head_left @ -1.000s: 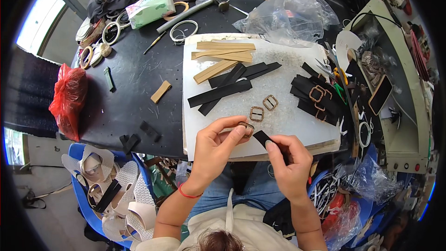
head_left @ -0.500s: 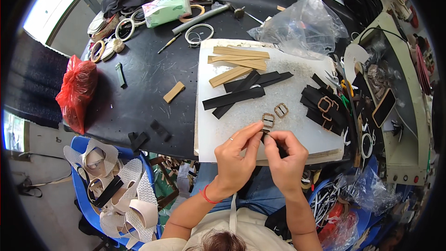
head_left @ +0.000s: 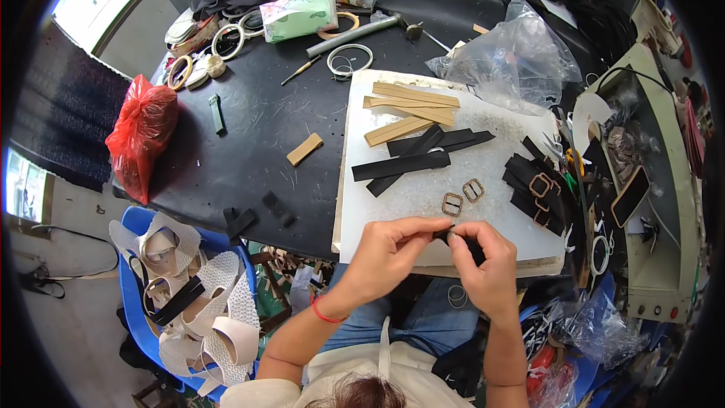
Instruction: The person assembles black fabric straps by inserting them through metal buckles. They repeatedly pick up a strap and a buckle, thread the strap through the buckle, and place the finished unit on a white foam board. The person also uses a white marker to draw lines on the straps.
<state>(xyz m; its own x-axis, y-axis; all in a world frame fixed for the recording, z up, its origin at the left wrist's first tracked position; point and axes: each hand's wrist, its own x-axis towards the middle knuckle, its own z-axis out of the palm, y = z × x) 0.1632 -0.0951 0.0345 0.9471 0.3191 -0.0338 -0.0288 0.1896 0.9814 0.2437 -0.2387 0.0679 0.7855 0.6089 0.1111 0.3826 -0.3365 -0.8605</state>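
My left hand (head_left: 389,249) and my right hand (head_left: 485,263) meet at the near edge of a white cutting board (head_left: 393,204). Together they pinch a short black strap (head_left: 462,240), mostly hidden by the fingers. Two square metal buckles (head_left: 462,196) lie on the board just beyond my fingertips. Farther back on the board are long black straps (head_left: 411,159) and tan strips (head_left: 411,106). A pile of black straps fitted with buckles (head_left: 538,189) lies at the board's right side.
The board rests on a black table (head_left: 257,128) with a red plastic bag (head_left: 142,132), a clear plastic bag (head_left: 513,53), tape rolls, a hammer and a tan offcut (head_left: 304,149). A blue bin of pale sandal uppers (head_left: 189,302) stands at lower left. A machine (head_left: 649,204) is on the right.
My hands have come together: a second ago the right hand held the black strap apart from the left, now both pinch it. The view has shifted slightly.
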